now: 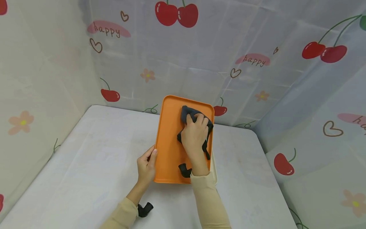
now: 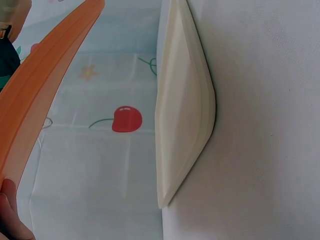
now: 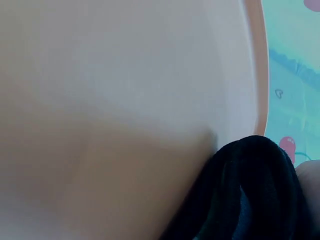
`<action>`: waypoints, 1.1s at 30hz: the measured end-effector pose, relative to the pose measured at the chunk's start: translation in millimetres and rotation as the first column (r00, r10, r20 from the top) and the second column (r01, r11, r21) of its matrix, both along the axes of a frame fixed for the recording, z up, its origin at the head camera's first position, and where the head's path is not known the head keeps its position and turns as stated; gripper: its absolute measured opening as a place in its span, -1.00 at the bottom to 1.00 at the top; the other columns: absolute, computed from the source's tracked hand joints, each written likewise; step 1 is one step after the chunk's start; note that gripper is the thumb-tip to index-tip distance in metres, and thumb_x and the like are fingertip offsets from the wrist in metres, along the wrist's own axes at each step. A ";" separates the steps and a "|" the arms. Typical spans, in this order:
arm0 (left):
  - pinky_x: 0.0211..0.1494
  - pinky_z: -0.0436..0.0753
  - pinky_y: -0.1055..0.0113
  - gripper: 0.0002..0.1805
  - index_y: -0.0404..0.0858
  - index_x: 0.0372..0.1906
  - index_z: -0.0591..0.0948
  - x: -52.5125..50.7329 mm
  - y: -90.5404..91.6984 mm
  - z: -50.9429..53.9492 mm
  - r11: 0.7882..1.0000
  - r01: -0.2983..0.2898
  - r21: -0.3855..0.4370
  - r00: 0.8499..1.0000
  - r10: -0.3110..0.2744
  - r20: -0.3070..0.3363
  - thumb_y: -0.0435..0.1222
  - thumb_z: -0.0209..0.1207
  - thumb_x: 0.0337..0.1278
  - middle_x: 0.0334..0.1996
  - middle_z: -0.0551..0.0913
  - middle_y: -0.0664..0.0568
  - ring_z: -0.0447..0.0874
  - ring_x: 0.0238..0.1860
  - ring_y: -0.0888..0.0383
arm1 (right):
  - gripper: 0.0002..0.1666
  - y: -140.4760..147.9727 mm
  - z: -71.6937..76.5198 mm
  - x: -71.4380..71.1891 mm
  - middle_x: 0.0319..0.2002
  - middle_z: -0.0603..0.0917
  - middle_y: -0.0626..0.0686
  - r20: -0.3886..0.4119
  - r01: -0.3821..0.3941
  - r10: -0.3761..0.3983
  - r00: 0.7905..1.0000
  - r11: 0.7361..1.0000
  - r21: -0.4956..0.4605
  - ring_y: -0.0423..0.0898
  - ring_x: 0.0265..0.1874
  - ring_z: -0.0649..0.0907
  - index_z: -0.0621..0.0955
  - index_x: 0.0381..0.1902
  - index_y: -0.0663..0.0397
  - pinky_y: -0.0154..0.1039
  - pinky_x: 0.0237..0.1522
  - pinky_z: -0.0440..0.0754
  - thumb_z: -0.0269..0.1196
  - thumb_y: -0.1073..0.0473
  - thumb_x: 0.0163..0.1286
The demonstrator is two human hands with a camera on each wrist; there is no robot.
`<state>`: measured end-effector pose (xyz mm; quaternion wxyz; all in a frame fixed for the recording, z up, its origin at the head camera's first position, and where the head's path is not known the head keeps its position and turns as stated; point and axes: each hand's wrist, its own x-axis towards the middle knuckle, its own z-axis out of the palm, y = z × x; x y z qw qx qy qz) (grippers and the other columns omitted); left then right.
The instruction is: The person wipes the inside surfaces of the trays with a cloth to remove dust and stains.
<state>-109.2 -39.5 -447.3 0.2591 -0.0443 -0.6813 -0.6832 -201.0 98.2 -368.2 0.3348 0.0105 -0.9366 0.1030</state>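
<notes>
- Beige right sleeve [image 1: 210, 202], nearest, just below the orange tray [image 1: 168, 136].
- White tabletop [image 1: 85, 165], beneath the orange tray.
- The orange tray itself, tilted up above the tabletop.
- Cream tray [image 2: 182, 115], lying on the tabletop beyond the orange tray, apart from it.
- Dark grey cloth [image 1: 187, 112], bunched against the orange tray's inner face, toward its upper right.
- Right hand [image 1: 195, 135], over the orange tray, fingers curled into the cloth, gripping it.
- Left hand [image 1: 146, 165], at the orange tray's left edge, fingers and thumb gripping it.
</notes>
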 end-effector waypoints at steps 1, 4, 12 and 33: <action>-0.45 0.41 0.61 -0.72 -0.69 0.03 0.54 0.1 0.1 0.5 1.000 0.002 0.000 1.000 -0.002 -0.002 -0.57 0.02 0.32 -0.41 0.64 -0.43 0.37 -0.52 0.34 | -0.66 -1.7 0.4 0.8 -0.02 0.53 0.23 -0.006 -0.005 0.006 1.000 1.000 0.008 0.12 -0.17 0.44 0.71 0.04 0.04 -0.09 -0.38 0.48 0.24 0.31 0.32; -0.45 0.45 0.59 -0.72 -0.69 0.03 0.55 0.1 0.3 1.4 1.000 0.009 -0.010 1.000 -0.009 -0.021 -0.56 0.02 0.33 -0.37 0.66 -0.44 0.42 -0.50 0.33 | -0.64 -6.9 1.4 3.7 0.00 0.54 0.21 -0.013 -0.018 0.018 1.000 0.999 0.034 0.10 -0.19 0.44 0.71 0.06 0.01 -0.13 -0.39 0.45 0.27 0.30 0.30; -0.47 0.43 0.58 -0.72 -0.67 0.02 0.56 0.6 2.6 1.2 0.999 0.007 -0.054 0.999 -0.009 -0.031 -0.56 0.03 0.32 -0.57 0.59 -0.31 0.36 -0.55 0.35 | -0.61 -21.0 0.1 13.6 0.04 0.55 0.18 -0.030 -0.056 0.058 0.998 0.996 0.071 0.08 -0.19 0.46 0.70 0.08 -0.05 -0.17 -0.39 0.45 0.34 0.24 0.28; -0.44 0.51 0.59 -0.74 -0.68 -0.01 0.58 3.7 1.2 7.1 0.996 -0.071 -0.062 0.993 0.064 -0.100 -0.61 0.02 0.27 -0.39 0.69 -0.40 0.50 -0.50 0.28 | -0.68 -43.2 -1.3 23.3 0.00 0.58 0.12 -0.135 -0.205 0.233 0.963 0.959 0.194 0.03 -0.20 0.48 0.74 -0.01 -0.10 -0.22 -0.48 0.41 0.32 0.23 0.27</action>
